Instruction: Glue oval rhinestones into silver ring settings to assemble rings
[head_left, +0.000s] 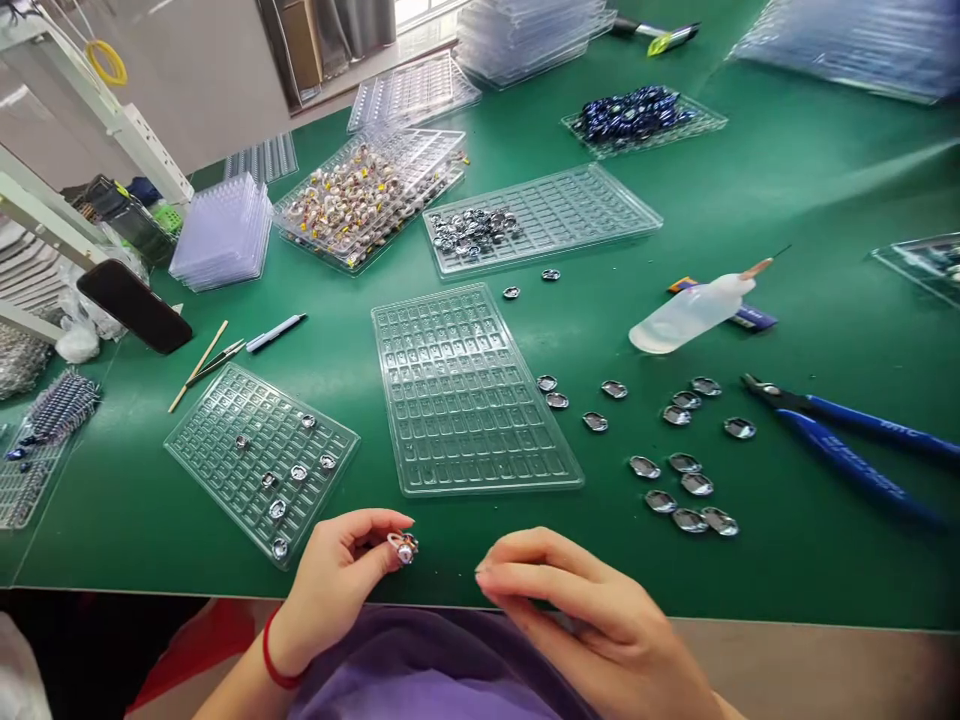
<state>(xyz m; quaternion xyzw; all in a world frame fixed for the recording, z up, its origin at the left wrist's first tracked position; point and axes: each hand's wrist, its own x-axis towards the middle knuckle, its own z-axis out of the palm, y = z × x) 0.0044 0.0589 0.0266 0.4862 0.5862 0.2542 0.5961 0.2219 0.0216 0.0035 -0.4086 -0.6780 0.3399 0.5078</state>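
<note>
Between the thumb and forefinger of my left hand (343,572) is a small silver ring-like piece (405,547), held just above the table's near edge. My right hand (577,610) is to its right, apart from it, with thumb and fingertips pinched together; whatever is in that pinch is too small or hidden. Ahead of both hands lies a clear plastic tray (472,400) with rows of pockets. A smaller pocketed tray (255,450) sits at the left, with several shiny silver pieces (278,510) on it. More faceted silver pieces (688,520) are scattered on the green table at the right.
Blue-handled pliers (847,430) and a squeeze bottle (690,315) with a needle tip lie at right. Tweezers (216,362), a pen (276,333) and a phone (135,306) are at left. Farther back are trays of silver pieces (472,232), white-and-yellow pieces (345,200) and dark blue pieces (634,115).
</note>
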